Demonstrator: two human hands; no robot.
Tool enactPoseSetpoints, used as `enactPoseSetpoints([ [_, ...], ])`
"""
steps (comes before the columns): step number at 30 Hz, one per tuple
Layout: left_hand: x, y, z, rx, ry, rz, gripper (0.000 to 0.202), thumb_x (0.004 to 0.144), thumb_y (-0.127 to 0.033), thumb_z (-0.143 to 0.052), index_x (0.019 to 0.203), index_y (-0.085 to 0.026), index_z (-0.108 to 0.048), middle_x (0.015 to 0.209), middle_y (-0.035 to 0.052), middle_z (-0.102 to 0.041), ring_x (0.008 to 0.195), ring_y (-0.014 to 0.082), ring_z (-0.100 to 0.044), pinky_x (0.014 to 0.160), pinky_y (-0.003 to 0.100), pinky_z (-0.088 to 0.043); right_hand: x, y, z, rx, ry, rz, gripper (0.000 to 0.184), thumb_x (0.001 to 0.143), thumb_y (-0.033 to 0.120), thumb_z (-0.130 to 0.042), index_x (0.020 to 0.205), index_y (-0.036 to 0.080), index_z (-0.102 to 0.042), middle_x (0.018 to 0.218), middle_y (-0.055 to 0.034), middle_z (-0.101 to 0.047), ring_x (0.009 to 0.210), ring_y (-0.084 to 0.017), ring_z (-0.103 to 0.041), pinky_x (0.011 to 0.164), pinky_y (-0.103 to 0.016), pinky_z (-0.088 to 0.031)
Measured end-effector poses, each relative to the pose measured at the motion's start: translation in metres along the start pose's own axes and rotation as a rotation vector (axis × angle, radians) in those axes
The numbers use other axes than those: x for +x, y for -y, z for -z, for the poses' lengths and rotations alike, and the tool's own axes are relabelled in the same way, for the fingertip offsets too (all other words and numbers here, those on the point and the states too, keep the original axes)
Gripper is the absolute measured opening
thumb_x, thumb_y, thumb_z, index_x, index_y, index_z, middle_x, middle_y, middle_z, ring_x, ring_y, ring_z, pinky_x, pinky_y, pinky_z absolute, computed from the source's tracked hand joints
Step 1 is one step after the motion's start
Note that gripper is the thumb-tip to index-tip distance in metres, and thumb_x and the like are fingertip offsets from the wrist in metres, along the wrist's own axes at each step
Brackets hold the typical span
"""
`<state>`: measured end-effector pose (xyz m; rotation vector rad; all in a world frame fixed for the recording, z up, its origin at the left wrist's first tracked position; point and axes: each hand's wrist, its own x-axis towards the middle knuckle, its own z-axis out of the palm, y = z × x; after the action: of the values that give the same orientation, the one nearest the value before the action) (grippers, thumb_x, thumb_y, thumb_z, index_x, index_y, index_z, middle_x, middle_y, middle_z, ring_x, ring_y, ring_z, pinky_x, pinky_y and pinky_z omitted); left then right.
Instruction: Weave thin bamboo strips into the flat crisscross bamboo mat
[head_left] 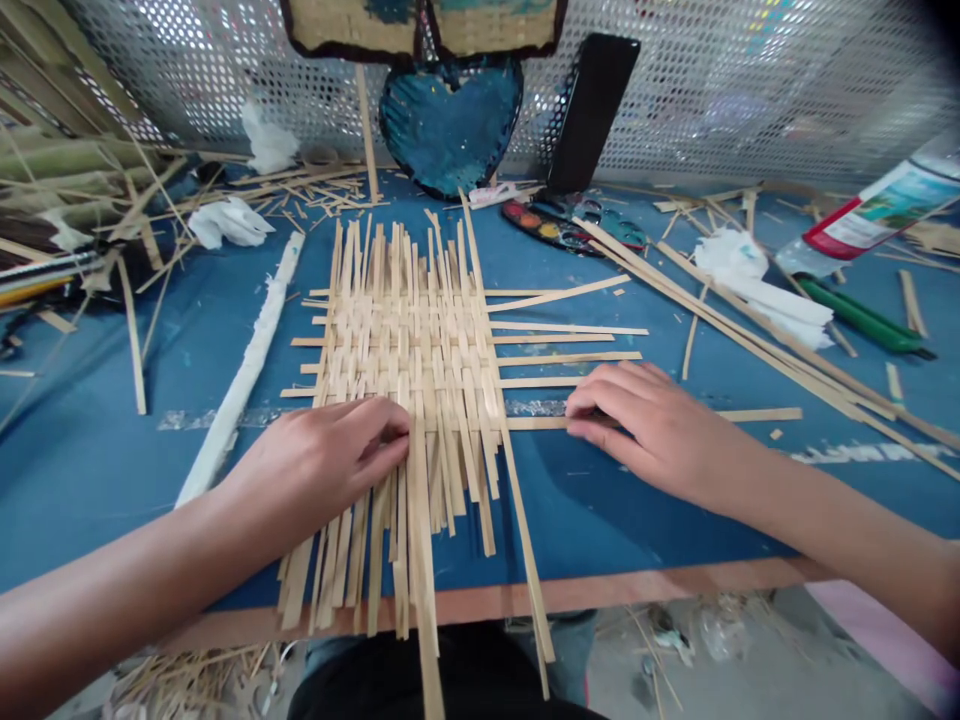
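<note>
A flat woven mat of pale bamboo strips [405,340] lies on the blue table top [637,510], with long loose ends sticking out on all sides. My left hand [322,465] rests on the mat's near edge, its curled fingers over the upright strips. Across the table, my right hand [645,425] lies on a horizontal bamboo strip [540,423] that runs out of the mat's right side. Its fingertips sit on that strip, and the thumb is hidden.
Beyond the mat stand a blue heart-shaped panel [450,125] and a paint palette [555,225]. A bundle of long bamboo strips [735,330] lies to the right, near a green marker [855,315]. A white-wrapped stick [240,370] lies left, with scattered bamboo scraps behind it.
</note>
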<state>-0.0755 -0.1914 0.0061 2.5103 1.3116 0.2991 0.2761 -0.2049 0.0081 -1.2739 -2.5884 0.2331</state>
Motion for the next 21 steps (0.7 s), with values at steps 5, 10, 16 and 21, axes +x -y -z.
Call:
enactPoseSetpoints([
  [5, 0.001, 0.005, -0.003, 0.005, -0.001, -0.03, 0.026, 0.1, -0.037, -0.047, 0.099, -0.023, -0.068, 0.068, -0.0019, -0.064, 0.055, 0.0132, -0.055, 0.056, 0.027, -0.037, -0.009, -0.006, 0.004, -0.062, 0.019, 0.012, 0.03, 0.109, 0.041, -0.042, 0.097, 0.021, -0.062, 0.1, -0.0084, -0.069, 0.09, -0.024, -0.065, 0.078, -0.038, -0.041],
  [10, 0.001, 0.006, -0.004, -0.006, -0.02, -0.065, 0.026, 0.1, -0.037, -0.046, 0.099, -0.023, -0.068, 0.067, -0.0021, -0.063, 0.052, 0.013, -0.054, 0.054, 0.027, -0.036, -0.004, -0.006, 0.0, -0.053, 0.024, 0.054, 0.025, 0.109, 0.027, -0.04, 0.095, 0.021, -0.061, 0.096, -0.0065, -0.068, 0.088, -0.023, -0.065, 0.081, -0.038, -0.037],
  [16, 0.003, 0.002, 0.001, -0.006, 0.0, -0.015, 0.018, 0.098, -0.035, -0.05, 0.098, -0.023, -0.063, 0.06, -0.0043, -0.056, 0.047, 0.0123, -0.05, 0.05, 0.026, -0.033, 0.011, 0.0, -0.001, 0.025, 0.077, 0.006, 0.024, 0.108, 0.024, -0.042, 0.089, 0.021, -0.056, 0.091, -0.0038, -0.064, 0.086, -0.021, -0.061, 0.083, -0.037, -0.034],
  [21, 0.004, -0.001, 0.005, -0.018, 0.01, 0.04, 0.019, 0.097, -0.035, -0.052, 0.104, -0.021, -0.063, 0.066, -0.002, -0.06, 0.051, 0.0148, -0.055, 0.052, 0.028, -0.039, 0.015, 0.004, -0.001, -0.006, 0.07, 0.002, 0.023, 0.107, 0.025, -0.042, 0.089, 0.022, -0.056, 0.092, -0.0037, -0.063, 0.086, -0.021, -0.061, 0.084, -0.037, -0.034],
])
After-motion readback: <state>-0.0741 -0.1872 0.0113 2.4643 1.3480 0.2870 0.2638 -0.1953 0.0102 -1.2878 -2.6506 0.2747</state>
